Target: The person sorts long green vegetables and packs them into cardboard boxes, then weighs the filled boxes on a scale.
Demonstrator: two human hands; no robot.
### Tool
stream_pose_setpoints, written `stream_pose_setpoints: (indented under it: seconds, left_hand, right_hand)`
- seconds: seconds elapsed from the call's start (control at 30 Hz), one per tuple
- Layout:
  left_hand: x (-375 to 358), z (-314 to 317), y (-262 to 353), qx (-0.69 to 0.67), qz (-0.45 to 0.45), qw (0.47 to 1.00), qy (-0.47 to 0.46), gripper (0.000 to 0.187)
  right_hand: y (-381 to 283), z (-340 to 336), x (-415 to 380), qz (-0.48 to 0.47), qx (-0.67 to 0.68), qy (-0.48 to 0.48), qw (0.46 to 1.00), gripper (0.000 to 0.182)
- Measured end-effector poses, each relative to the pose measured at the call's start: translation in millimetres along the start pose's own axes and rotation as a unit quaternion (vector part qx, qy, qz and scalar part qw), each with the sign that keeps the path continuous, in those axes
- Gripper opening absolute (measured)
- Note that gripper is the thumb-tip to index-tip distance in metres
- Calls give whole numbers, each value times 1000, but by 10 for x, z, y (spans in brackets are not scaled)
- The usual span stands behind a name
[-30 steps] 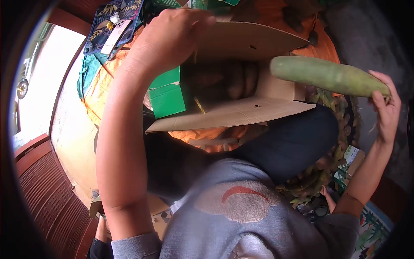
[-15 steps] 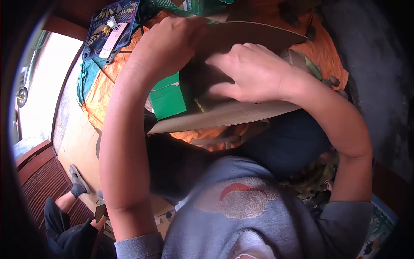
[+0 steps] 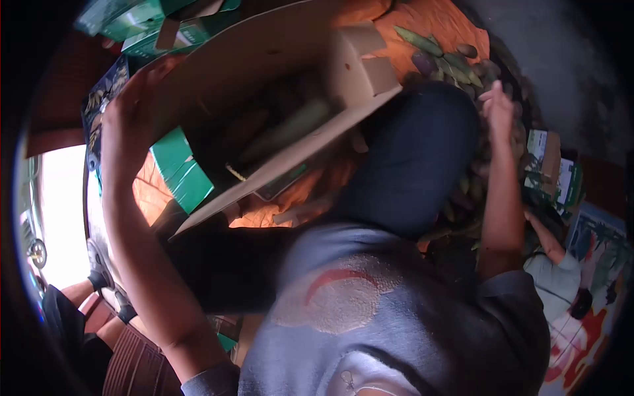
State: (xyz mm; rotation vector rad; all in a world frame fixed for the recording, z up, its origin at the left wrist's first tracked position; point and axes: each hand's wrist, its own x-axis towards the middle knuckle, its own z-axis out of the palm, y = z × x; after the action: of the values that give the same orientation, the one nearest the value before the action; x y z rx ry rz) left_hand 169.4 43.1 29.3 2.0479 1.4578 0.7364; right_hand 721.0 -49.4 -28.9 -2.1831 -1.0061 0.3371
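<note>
An open cardboard box [image 3: 284, 162] lies tilted across the view, with long greenish items [image 3: 300, 125] in its shaded inside. Its green flap [image 3: 183, 169] sticks out at the left. My left hand [image 3: 135, 99] is at the box's upper left edge; its fingers are dim and partly merge with the cardboard, so their hold is unclear. Out to the right, my right hand [image 3: 498, 109] is raised with its fingers apart and nothing in them. It is over a pile of green and brown produce [image 3: 485, 72], just right of my knee.
Orange sheeting [image 3: 432, 23] lies beneath the produce. Green cartons [image 3: 139, 26] stand at the top left. Another person [image 3: 558, 270] is at the right near a green and white box [image 3: 551, 168]. Someone's legs [image 3: 82, 294] show at the lower left, by a patterned item [image 3: 105, 92].
My right hand has left the box and moved right to the produce pile. The view has turned, and my left hand and the box appear further left.
</note>
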Motion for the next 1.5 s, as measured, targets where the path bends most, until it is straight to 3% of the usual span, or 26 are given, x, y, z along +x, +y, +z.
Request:
stream_pose_setpoints:
  seconds: [0.03,0.07,0.1,0.13,0.17,0.2,0.23,0.27,0.3,0.37,0.43,0.5,0.6,0.67,0.77,0.87,0.9,0.97,1.07,1.17,1.23,1.33,1.4,1.5]
  left_hand:
    - [6,-22,-171,18,9,999,32,29]
    - [32,-46,-338,35,18,997,64,32]
    - [38,-83,-366,41,41,995,80,34]
    - [34,-138,-379,47,64,992,97,36]
    - [23,-177,-464,4,58,992,112,38]
    - [-21,-221,-563,-39,53,989,129,39]
    - [-49,-273,-647,-39,51,988,138,40]
    - [-73,-321,-720,-40,50,987,147,41]
    - [-112,-342,-749,-38,28,986,161,42]
    - [-174,-405,-868,-41,6,984,175,44]
    - [-206,-462,-973,-52,10,982,182,49]
    - [-288,-491,-910,-37,-15,982,182,52]
    - [-371,-649,-1044,-40,-28,983,175,54]
    - [-445,-724,-1074,-30,-40,983,176,53]
    - [-549,-771,-1032,-10,-68,981,183,47]
    - [-685,-814,-1122,-27,-123,969,212,43]
    - [-694,-755,-1056,3,-175,959,222,41]
    - [-798,-804,-1247,-46,-192,955,222,40]
    - [-812,-748,-1208,-73,-220,946,226,39]
    - [-765,-719,-1147,-76,-224,942,239,38]
    - [-746,-680,-1154,-65,-235,937,248,38]
    - [-767,-697,-1190,-58,-236,938,246,39]
    - [-821,-704,-1229,-54,-211,944,247,39]
    - [-829,-673,-1240,-48,-206,943,258,38]
  right_hand:
    - [582,61,-68,16,10,-2,1000,45]
    - [1699,243,9,-60,103,3,993,31]
    - [1997,354,-330,-67,18,-5,998,19]
    - [2279,464,-675,-76,-67,-11,995,20]
    - [2886,613,-1026,120,206,-86,967,32]
    - [3474,754,-1371,330,437,-45,835,48]
    - [2816,663,-1612,240,65,-192,949,34]
    - [1902,544,-1858,96,-324,-268,902,24]
    - [2320,671,-2006,119,-301,-386,864,25]
    - [2771,870,-2218,91,-260,-436,857,25]
    - [2690,879,-2260,112,-236,-433,862,24]
    - [1908,733,-2029,182,-231,-379,877,23]
    - [2529,1142,-1804,253,-267,-296,882,26]
    - [2450,1044,-1654,245,-200,-197,928,32]
    - [2696,1092,-1479,257,-150,-148,943,36]
    - [2800,1020,-1374,310,-115,-256,908,48]
    - [2823,1034,-1396,294,-80,-259,917,50]
    - [2842,1083,-1508,259,-9,-264,929,57]
    - [2785,1281,-1776,123,-112,-216,962,67]
    - [2664,1465,-1960,96,-73,-183,976,70]
    - [2640,1667,-1955,131,-133,-199,962,70]
    - [2636,1854,-1972,172,-158,-146,961,67]
    - [2624,1972,-1926,172,-185,-169,953,65]
    - [2813,1870,-1663,135,-273,-290,907,64]
